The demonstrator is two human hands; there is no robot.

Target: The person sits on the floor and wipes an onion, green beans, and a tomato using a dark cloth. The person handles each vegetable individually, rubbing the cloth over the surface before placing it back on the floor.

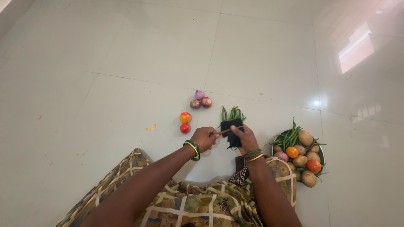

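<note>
A thin, pale wooden stick [227, 130] is lying almost level, tilting slightly up toward the right, and is crossing the front of a small black cloth [232, 132]. The cloth is hanging upright just above the pale floor, roughly square, with a frayed lower edge. Both are sitting near the middle of the scene, just near of a small heap of green beans [232, 113].

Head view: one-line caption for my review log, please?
Left hand and right hand hold a thin stick over a black cloth on the floor, vegetables around.
</note>
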